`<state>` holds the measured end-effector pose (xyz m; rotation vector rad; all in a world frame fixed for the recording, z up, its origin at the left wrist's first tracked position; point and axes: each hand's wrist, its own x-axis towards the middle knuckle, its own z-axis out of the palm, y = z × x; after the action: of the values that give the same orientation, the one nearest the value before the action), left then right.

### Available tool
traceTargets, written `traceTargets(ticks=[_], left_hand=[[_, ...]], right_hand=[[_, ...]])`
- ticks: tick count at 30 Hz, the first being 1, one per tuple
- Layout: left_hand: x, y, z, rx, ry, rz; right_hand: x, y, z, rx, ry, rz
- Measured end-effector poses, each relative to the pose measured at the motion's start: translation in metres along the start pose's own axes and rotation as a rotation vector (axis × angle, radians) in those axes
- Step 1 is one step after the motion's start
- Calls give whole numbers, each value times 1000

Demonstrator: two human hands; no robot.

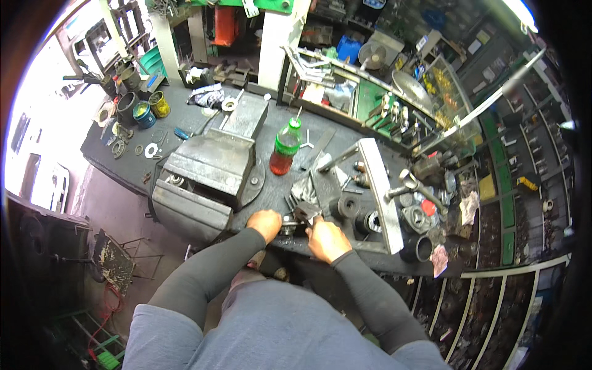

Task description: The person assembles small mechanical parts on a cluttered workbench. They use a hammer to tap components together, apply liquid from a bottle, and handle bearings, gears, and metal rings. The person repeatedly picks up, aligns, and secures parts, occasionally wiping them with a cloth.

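Overhead view of a cluttered dark workbench [123,161], with the large grey bench vise [206,179] taken as landmark. Just right of the vise, at the bench's near edge, the left hand [265,223] is closed around a small round metal part [288,228], while the right hand [327,240] curls around a small dark metal piece [306,211] touching that part; the exact grip of the right fingers cannot be told. The held part appears grey, greasy and compact, partly hidden by both hands, so its shape stays uncertain. To do this step well, judged from the view, the left hand should steady the part firmly against the bench while the right hand works in short, controlled motions, keeping the pieces square to each other and away from the edge. Farther right of the vise lie a pale metal bar [379,191], dark rings and sleeves [349,206] and a hammer [419,190]. Behind the vise's right side stands a green-capped bottle [286,148] holding red liquid; paint tins [145,111] sit well to the vise's left rear.
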<state>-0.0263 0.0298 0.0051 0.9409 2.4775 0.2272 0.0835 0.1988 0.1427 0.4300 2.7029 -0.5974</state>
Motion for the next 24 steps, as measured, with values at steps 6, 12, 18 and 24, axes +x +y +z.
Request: traceTargets(ticks=[6,12,18,24], left_hand=[[-7,-18,10,74,88,6],[-6,12,8,283,284,177],[-1,8,8,106,85,31],[9,19,22,293,219,129]], right_hand=[[-21,-64,-96,346,595,-366],[-5,17,37,17,102,-60],[-20,-32,-71,201,336,-154],[-28,29,43,44,74,56]])
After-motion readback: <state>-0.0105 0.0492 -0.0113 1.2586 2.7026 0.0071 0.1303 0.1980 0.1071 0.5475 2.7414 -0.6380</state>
